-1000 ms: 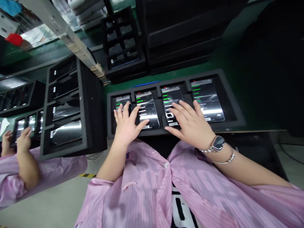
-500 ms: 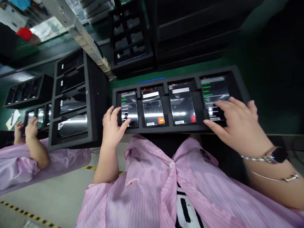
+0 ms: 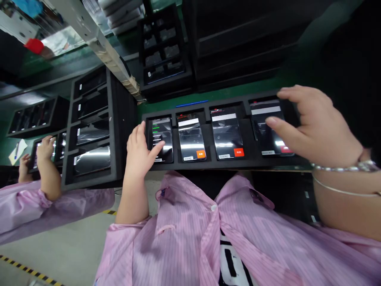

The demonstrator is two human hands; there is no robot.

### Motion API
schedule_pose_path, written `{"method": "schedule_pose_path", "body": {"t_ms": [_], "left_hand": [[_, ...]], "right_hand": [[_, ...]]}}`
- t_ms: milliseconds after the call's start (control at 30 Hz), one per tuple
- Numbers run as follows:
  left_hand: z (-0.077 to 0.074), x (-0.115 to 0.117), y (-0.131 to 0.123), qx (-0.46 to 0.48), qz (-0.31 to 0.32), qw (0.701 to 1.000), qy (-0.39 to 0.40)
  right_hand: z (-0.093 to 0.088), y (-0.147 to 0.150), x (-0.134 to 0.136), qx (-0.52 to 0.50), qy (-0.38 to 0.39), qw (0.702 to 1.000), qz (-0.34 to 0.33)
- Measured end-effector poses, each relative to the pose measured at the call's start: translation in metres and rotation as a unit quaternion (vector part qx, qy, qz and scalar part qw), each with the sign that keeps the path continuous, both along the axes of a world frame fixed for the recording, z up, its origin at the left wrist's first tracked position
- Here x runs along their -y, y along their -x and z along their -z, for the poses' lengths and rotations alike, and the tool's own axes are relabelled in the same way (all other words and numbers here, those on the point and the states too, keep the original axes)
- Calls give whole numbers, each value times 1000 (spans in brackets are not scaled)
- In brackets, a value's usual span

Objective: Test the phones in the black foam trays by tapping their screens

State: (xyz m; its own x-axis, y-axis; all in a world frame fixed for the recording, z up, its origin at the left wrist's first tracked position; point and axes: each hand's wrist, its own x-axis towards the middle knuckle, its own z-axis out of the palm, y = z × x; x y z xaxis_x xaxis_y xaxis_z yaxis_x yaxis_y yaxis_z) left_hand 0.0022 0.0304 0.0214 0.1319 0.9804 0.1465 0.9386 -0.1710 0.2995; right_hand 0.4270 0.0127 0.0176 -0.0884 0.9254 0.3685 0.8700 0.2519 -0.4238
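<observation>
Head: glossy rectangular phones, matte compartmented tray.

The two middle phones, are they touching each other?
Apart: the head view shows a black tray divider between the left middle phone and the right middle phone.

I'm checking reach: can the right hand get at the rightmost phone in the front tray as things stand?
Likely yes: the right hand is partly over the rightmost phone, and nothing visible blocks the way.
</observation>
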Motion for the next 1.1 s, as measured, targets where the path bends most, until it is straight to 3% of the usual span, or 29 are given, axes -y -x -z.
{"method": "schedule_pose_path", "body": {"t_ms": [167,233,300,400,467,600,700,767,867,967,1100], "left_hand": [[-18,-76,-32,-14,75,997,-6],[-13,-104,-42,-54,53,997,7],[-1,-121,-45,-101,38,994,20],[13,-129,-45,-149,46,987,44],[15,-130,-53,-141,64,987,34],[11,-129,-101,-70,127,989,-14],[20,-126,-139,-106,142,984,13],[28,-127,-147,-121,140,982,40],[33,-137,-129,-34,169,985,27],[31,-148,-86,69,121,989,-50],[36,-145,-41,-25,26,998,-43]], "right_hand": [[1,6,-83,41,142,988,38],[10,8,-110,93,225,967,79],[21,9,-125,122,250,956,96],[27,11,-129,133,232,960,85],[23,20,-129,129,221,964,69],[18,67,-135,104,191,976,5],[27,103,-141,98,190,977,-9],[32,113,-143,88,190,978,-1],[26,103,-137,32,179,983,-5],[5,81,-110,-142,134,981,18],[-24,62,-53,-271,66,959,48]]}}
